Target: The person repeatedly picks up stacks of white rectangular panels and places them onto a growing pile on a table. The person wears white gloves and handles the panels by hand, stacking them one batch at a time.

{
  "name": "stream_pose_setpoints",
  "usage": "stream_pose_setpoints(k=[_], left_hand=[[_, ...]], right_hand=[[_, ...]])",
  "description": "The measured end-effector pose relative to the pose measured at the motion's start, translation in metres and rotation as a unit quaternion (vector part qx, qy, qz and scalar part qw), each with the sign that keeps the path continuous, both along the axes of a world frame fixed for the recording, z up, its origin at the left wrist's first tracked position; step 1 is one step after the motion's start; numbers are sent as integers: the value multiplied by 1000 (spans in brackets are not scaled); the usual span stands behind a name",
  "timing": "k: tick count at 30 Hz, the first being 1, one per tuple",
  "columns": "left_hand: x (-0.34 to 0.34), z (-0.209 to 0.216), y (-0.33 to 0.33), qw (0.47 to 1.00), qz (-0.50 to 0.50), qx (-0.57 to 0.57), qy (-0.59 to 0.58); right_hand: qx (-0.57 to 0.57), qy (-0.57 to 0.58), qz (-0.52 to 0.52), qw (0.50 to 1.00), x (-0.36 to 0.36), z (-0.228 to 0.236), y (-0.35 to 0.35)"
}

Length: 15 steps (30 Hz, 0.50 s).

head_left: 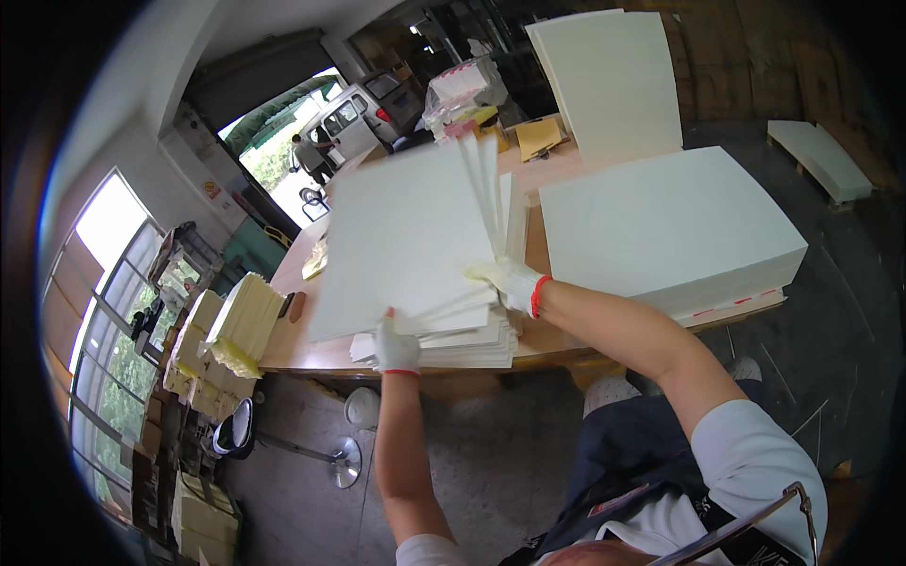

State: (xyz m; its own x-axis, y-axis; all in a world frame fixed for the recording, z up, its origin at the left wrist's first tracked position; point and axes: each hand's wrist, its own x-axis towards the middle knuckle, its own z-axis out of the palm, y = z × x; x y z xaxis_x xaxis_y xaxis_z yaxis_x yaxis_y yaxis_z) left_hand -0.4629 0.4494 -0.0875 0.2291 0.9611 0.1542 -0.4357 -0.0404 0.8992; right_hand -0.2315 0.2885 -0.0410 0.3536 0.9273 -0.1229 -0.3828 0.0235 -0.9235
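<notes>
A fanned stack of large white paper sheets (406,236) lies at the left of the wooden table, its upper sheets lifted and slightly blurred. My left hand (396,347), in a white glove with a red cuff, grips the near edge of these sheets, thumb on top. Closed on their near right corner is my right hand (510,281), gloved the same way; its fingertips are partly hidden. Beneath them, more sheets (481,349) sit in uneven layers at the table's front edge. A thick, squared stack of white sheets (661,217) rests to the right.
Tall white sheets (613,85) stand upright at the table's back. A yellow packet (540,137) and a plastic-wrapped bundle (462,90) lie nearby. Left of the table are cream paper stacks (247,321) and a round-based metal stand (345,462). Another person (310,158) stands by a van outside.
</notes>
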Motion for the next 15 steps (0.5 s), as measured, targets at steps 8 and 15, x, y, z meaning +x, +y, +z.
stream_pose_setpoints(k=[8,15], left_hand=[[11,-19,-32,979,-10,-189,-82],[14,-19,-25,978,-24,-174,-114]], right_hand=[[-20,123,-31,992,3,-67,6],[-43,20,-86,995,-5,-50,2]])
